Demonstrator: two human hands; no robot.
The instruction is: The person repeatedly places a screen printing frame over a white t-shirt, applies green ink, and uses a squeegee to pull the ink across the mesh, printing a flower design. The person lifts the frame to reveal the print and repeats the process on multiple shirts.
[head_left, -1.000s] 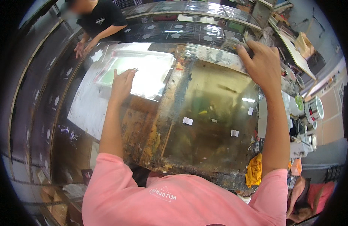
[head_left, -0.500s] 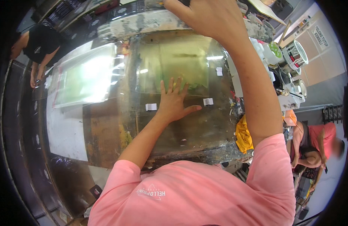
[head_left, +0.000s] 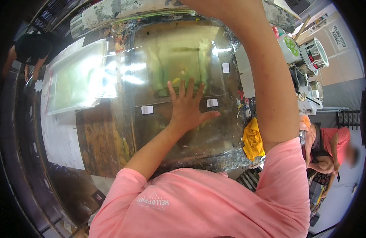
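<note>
My left hand [head_left: 187, 105] lies with fingers spread on a clear, shiny plastic sheet [head_left: 183, 69] on the dark worktop. Small white folded tabs sit beside the sheet: one tab [head_left: 147, 110] left of this hand, another tab [head_left: 212, 103] just right of it, and a third tab [head_left: 225, 68] farther up. My right arm reaches forward to the far side; only part of my right hand [head_left: 214, 6] shows at the top edge, its fingers out of the picture. Near it runs a paint-stained whitish bar [head_left: 107, 14].
Left of the sheet, a stack of clear plastic sheets [head_left: 74, 81] rests on a white board [head_left: 62, 139]. A yellow cloth [head_left: 252, 139] lies by my right arm. Tubs and a white bucket [head_left: 313, 53] stand at right. One person is at far left, another crouches at right.
My right hand has moved farther forward, mostly out of the picture. My left hand stays spread on the sheet. The whole view has shifted slightly, and the whitish bar sits higher toward the top left.
</note>
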